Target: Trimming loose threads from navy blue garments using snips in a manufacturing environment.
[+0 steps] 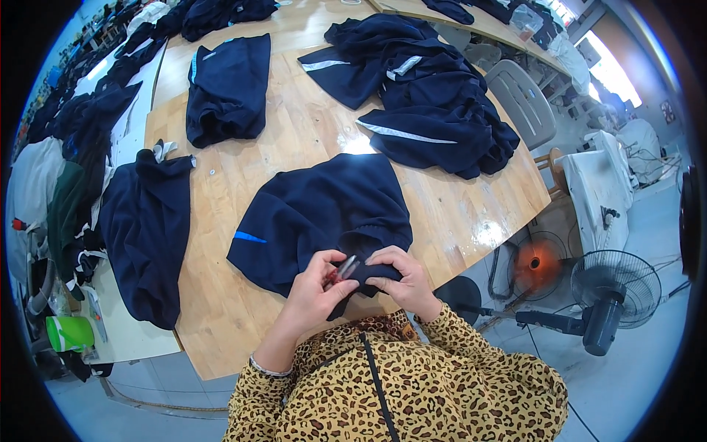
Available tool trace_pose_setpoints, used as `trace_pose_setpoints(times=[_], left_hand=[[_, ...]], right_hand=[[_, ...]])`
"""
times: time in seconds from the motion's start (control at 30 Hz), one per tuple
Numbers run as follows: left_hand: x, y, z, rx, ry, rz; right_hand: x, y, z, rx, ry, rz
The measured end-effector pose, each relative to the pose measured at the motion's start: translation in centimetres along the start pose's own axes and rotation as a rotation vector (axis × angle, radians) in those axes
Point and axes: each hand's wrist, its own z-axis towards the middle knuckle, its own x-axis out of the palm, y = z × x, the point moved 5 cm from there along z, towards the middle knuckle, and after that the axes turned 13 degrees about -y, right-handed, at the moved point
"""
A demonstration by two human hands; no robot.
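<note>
One navy garment (313, 206), blue stripe (250, 237) at its left corner: lying on the wooden surface (294, 132), by the near edge, its closest fold between the two grips. Handling, as I judge it remotely: soft, limp, light, not fragile, little slip; best taken by the folded rim (381, 272) of its opening. Right grip (401, 280): thumb and fingers clamped on that rim, the cloth's bulk beyond, toward the far edge and left. Left grip (313, 289): closed around small metal snips (350, 266), blurred, just beside the rim; whether it also pinches cloth, I cannot tell.
</note>
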Motion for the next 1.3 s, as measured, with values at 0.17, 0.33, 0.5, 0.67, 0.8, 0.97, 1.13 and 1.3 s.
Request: trace_pose_setpoints(times=[0.17, 0.33, 0.5, 0.67, 0.8, 0.97, 1.13, 1.3], left_hand=[[0.4, -0.6, 0.0, -0.024, 0.031, 0.046], [1.9, 0.3, 0.0, -0.111, 0.158, -0.275], [0.4, 0.2, -0.1, 0.043, 0.040, -0.235], [-0.2, 1.9, 0.0, 0.057, 0.002, -0.029], [-1.0, 1.8, -0.2, 0.025, -0.048, -0.027], [-1.4, 1.9, -0.5, 0.037, -0.067, -0.017], [-1.2, 2.2, -0.3, 0.066, -0.057, 0.035], [-0.2, 1.3, 0.5, 0.170, 0.003, 0.148]], right_hand=[[0.1, 0.3, -0.1, -0.054, 0.017, 0.016], [-0.2, -0.5, -0.3, 0.165, -0.003, 0.315], [0.0, -2.7, -1.0, 0.776, 0.369, 0.486], [-1.9, -3.3, 0.1, 0.612, 0.039, 0.456], [-2.7, -4.0, 0.4, 0.540, 0.026, 0.405], [-2.8, -4.1, 0.1, 0.655, 0.005, 0.421], [-2.1, -3.5, 0.2, 0.696, 0.117, 0.386], [-0.6, -2.3, 0.2, 0.692, 0.443, 0.248]])
